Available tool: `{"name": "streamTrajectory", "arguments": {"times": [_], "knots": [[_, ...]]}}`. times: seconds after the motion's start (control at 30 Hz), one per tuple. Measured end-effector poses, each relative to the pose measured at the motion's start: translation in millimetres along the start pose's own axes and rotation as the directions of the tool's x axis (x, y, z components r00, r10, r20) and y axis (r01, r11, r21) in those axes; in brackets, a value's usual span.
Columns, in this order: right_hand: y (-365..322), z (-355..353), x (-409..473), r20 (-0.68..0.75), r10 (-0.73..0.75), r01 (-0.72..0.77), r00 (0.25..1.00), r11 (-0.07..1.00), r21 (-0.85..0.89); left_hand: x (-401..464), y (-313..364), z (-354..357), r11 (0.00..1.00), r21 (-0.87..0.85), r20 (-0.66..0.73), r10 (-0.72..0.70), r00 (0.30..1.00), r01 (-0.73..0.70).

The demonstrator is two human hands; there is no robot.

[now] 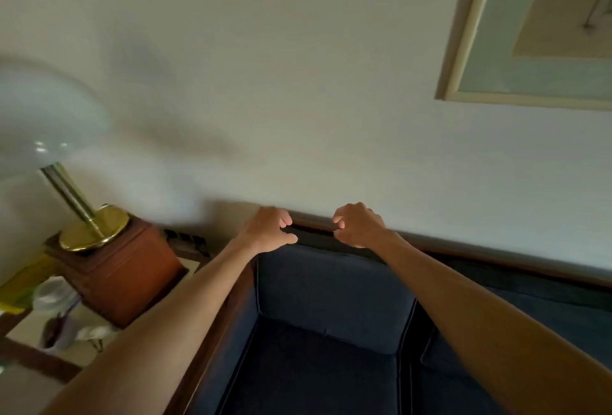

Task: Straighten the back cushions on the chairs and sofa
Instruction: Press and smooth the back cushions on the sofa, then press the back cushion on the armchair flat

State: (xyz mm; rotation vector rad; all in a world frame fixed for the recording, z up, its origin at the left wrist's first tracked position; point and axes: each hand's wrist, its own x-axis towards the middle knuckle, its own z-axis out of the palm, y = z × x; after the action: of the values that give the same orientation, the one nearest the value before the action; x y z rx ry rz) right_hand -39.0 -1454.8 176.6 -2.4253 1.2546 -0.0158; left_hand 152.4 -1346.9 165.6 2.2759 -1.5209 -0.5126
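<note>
From my head camera, looking down along both bare forearms, I reach over the dark navy fabric sofa (331, 381) to the top edge of its square navy back cushion (331, 292), the one at the sofa's left end. The cushion stands against the dark wooden back rail (463, 249), which runs just beside the pale wall (298, 83).

My left hand (270, 229) curls over the cushion's top left corner, thumb in front and fingers (284, 219) hooked behind, pinching the upper seam. My right hand (356, 226) does the same a little further right, fingers bent tight onto the same edge. I take both as clenched on the fabric, though the fingertips are partly hidden behind the edge. Gripping at the top lets me pull the cushion up and seat it square against the rail.

To my left, a reddish-brown wooden box (129, 275) on a side table (33, 358) carries a brass-based lamp with a white shade (92, 229), near my left forearm, so I should keep that elbow in. A framed picture (530, 50) hangs above, well clear.
</note>
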Motion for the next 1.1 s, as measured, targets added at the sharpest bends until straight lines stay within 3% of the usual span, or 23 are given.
{"name": "streamTrajectory", "arguments": {"times": [0.33,0.63,0.87,1.1], "knots": [[-209.7,16.1,-127.9,0.037,-0.406,0.406,0.913,0.914,0.01,-261.6,-73.9,-130.3,0.97,0.019,-0.265,-0.229,0.937,0.243],[-439.5,96.0,-270.8,0.115,-0.764,0.77,0.634,0.638,-0.006,-523.1,-193.8,-205.7,0.811,-0.061,-0.467,-0.539,0.701,0.582],[-590.7,201.7,-399.0,0.242,-0.865,0.883,0.439,0.465,0.062,-740.0,-302.0,-210.9,0.666,-0.182,-0.474,-0.704,0.529,0.724],[-695.9,328.4,-494.5,0.319,-0.862,0.865,0.393,0.465,0.19,-918.0,-408.9,-191.8,0.52,-0.239,-0.432,-0.813,0.39,0.82]]}}
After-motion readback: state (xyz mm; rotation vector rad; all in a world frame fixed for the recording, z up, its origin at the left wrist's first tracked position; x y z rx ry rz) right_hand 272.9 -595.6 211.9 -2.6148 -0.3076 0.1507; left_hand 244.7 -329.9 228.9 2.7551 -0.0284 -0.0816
